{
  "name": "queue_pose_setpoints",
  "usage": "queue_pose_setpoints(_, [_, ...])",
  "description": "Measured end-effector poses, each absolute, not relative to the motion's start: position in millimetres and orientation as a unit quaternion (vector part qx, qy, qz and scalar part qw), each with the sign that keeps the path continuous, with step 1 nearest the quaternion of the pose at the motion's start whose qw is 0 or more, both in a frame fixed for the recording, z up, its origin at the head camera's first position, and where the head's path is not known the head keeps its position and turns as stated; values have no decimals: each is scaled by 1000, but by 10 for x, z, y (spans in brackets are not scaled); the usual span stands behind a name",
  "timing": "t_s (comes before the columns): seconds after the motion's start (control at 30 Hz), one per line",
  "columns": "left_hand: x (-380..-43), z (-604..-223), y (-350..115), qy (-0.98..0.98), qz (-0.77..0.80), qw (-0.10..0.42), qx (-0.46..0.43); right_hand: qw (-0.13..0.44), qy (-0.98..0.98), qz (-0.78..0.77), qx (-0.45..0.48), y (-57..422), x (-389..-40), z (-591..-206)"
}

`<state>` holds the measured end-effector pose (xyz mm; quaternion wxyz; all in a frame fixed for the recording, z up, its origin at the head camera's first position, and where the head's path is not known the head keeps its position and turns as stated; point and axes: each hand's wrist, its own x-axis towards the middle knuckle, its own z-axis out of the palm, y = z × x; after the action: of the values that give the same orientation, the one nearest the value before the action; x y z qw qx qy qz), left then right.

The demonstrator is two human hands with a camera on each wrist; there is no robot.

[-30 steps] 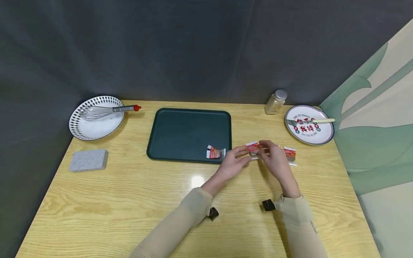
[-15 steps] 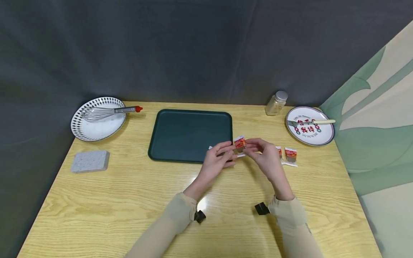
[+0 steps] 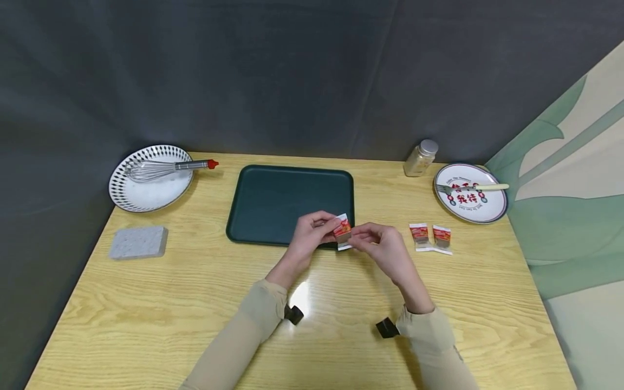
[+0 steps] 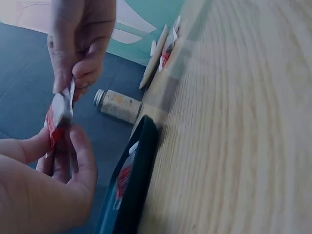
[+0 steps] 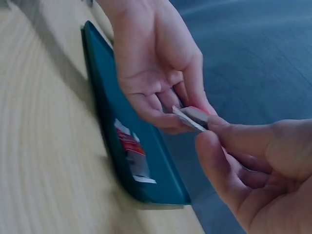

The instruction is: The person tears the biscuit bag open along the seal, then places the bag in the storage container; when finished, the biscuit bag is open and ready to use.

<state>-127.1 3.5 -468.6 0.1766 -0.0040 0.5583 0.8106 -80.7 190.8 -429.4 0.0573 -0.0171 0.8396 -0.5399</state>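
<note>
Above the near right corner of the dark green tray [image 3: 287,203], a small red-and-white snack packet [image 3: 343,232] with a brownish lower part is held between both hands. My left hand [image 3: 308,238] pinches its left side between thumb and fingers. From the other side my right hand [image 3: 382,246] pinches its edge with thumb and forefinger, as the right wrist view shows. A torn packet [image 5: 132,153] lies inside the tray; the hands hide it in the head view. Two more packets, a left one [image 3: 420,237] and a right one [image 3: 442,239], lie side by side on the table.
At the back left a patterned plate [image 3: 141,196] carries a whisk [image 3: 161,169]. A grey sponge-like block [image 3: 138,242] lies in front of it. To the back right stand a spice jar [image 3: 420,158] and a plate [image 3: 465,210] with a fork [image 3: 489,187] on it.
Both hands have moved left with the packet, from beside the other packets to over the tray's near right corner. The left hand now grips the packet too, and the packet has tilted.
</note>
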Motion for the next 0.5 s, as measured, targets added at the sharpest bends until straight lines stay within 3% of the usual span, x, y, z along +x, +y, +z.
queue_pose_setpoints(0.23, [-1281,-4645,19,571,803,168,-14,43,827,-560,-13,1789,-741,-4334])
queue_pose_setpoints(0.4, [-1369,-4603,-52,632,752,183,44,72,810,-582,-17,1807,-729,-4360])
queue_pose_setpoints(0.5, [-1437,-4555,-97,667,715,188,99,45,776,-630,-2,1812,-779,-4360])
